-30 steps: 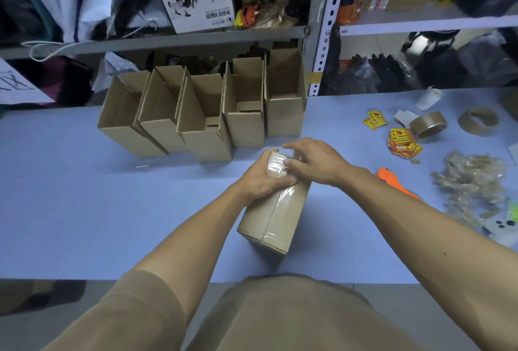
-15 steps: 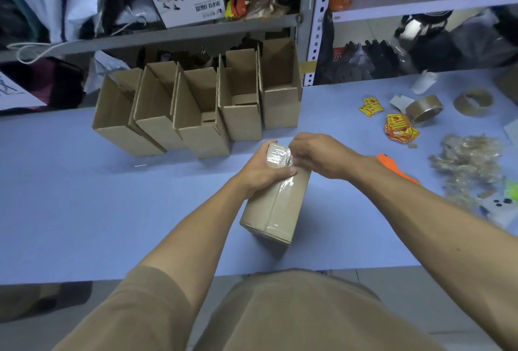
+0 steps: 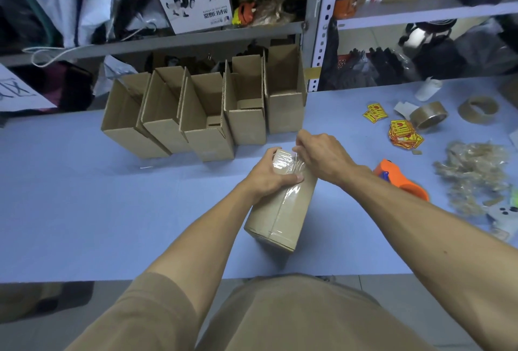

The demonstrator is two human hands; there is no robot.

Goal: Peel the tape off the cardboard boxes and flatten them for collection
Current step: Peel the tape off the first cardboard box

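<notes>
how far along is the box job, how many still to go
Done: five open brown cardboard boxes stand in a row at the back of the blue table, untaped, and a crumpled tape pile lies at the right. In hand: left hand grips the taped brown box; right hand pinches its clear tape. Left: flattening all six.

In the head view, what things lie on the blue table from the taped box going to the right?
Taped brown cardboard box → orange plastic tape dispenser → heap of crumpled clear peeled tape.
</notes>
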